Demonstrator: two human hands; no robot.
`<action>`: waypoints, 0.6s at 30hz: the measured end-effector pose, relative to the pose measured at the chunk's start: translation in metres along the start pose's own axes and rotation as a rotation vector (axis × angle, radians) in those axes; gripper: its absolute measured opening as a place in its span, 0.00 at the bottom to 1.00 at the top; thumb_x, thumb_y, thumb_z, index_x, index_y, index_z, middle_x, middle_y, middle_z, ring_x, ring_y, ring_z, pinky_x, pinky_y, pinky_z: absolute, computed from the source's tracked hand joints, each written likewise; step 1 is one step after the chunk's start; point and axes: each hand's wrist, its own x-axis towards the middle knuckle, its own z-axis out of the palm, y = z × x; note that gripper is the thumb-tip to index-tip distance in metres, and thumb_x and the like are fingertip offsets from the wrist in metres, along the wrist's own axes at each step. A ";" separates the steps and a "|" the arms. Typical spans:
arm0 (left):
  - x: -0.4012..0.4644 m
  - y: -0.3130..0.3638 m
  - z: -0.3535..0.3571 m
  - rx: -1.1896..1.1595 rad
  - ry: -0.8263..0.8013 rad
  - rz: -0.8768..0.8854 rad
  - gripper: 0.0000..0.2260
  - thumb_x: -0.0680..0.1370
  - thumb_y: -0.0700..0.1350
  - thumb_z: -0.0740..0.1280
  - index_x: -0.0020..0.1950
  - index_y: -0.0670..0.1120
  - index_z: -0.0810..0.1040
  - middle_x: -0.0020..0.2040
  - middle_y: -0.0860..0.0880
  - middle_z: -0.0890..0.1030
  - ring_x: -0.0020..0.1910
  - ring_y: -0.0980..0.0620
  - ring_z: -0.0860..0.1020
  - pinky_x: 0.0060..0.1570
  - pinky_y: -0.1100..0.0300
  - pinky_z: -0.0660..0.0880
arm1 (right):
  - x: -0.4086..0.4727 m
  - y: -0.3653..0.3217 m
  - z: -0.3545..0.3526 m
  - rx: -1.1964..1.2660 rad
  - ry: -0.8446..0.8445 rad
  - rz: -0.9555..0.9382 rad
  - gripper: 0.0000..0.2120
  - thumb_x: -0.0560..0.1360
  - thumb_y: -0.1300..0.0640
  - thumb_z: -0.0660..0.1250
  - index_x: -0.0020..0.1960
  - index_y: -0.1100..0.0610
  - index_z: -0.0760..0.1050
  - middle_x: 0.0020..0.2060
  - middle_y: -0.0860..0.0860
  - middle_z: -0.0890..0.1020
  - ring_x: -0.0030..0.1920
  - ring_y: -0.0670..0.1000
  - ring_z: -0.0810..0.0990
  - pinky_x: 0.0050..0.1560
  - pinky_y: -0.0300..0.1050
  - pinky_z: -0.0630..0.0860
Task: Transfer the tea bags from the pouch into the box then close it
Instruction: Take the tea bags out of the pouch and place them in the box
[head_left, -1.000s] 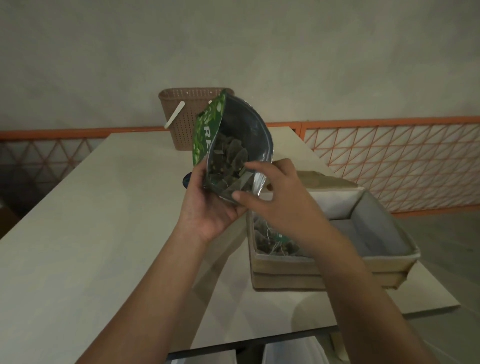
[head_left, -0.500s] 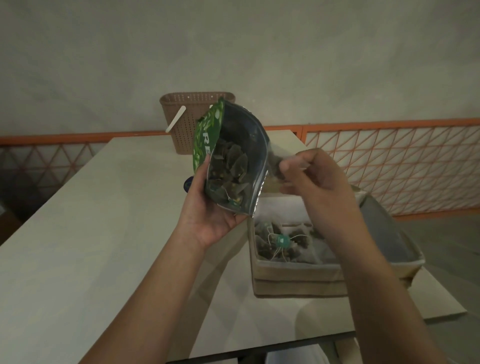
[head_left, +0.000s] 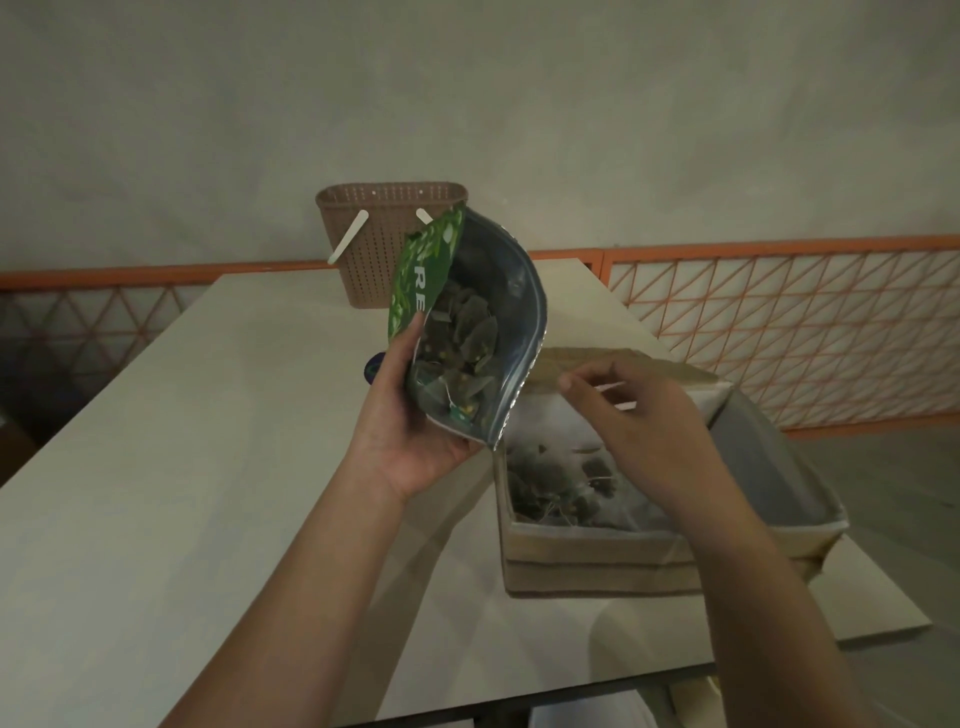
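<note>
The left hand (head_left: 415, 431) grips the green pouch (head_left: 467, 322) from below, thumb along the printed front panel and fingers curled under the lower corner. The pouch is held raised, with its mouth spread wide and facing the camera and the right side. Its long axis runs from 6 o'clock at the palm to 12 o'clock at the upper seam, tilted slightly. A cluster of tea bags (head_left: 462, 353) remains inside, resting toward the lower half.

The right hand (head_left: 639, 421) hovers above the box (head_left: 587, 561), its fingers loosely curled with thumb and forefinger close together. A pale strip shows at the fingertips. Whether this is a tea bag tag held in a pinch or part of the box lining behind the hand cannot be told.

The box sits on the table (head_left: 156, 493) at 4 o'clock from the pouch, lid flap (head_left: 623, 364) standing open at the far side. Several tea bags already lie in its left compartment.

Key relation: the pouch mouth lies at 9 o'clock from the right hand, near it. The right hand is the free hand for the next reach into the pouch. The transfer appears partly done.

A woven basket (head_left: 389, 244) stands at 12 o'clock behind the pouch.
</note>
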 end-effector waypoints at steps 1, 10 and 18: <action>0.000 0.000 0.001 -0.002 -0.001 -0.002 0.25 0.78 0.65 0.61 0.55 0.47 0.87 0.55 0.45 0.85 0.44 0.46 0.85 0.42 0.56 0.82 | -0.001 -0.004 0.001 0.040 0.045 -0.038 0.03 0.77 0.50 0.68 0.44 0.46 0.77 0.43 0.42 0.81 0.44 0.40 0.77 0.37 0.28 0.72; -0.003 0.002 0.002 0.008 0.011 0.013 0.26 0.80 0.64 0.59 0.50 0.47 0.89 0.53 0.44 0.86 0.44 0.47 0.86 0.45 0.56 0.83 | 0.014 -0.021 0.031 -0.292 0.231 -0.505 0.05 0.71 0.55 0.74 0.46 0.53 0.83 0.41 0.48 0.75 0.46 0.49 0.72 0.47 0.37 0.68; -0.006 0.005 0.003 -0.012 0.030 0.032 0.23 0.79 0.62 0.61 0.53 0.47 0.89 0.55 0.45 0.85 0.48 0.47 0.84 0.46 0.56 0.81 | 0.023 -0.042 0.058 -0.923 0.076 -0.597 0.10 0.73 0.46 0.68 0.48 0.48 0.85 0.52 0.47 0.80 0.60 0.55 0.73 0.68 0.60 0.53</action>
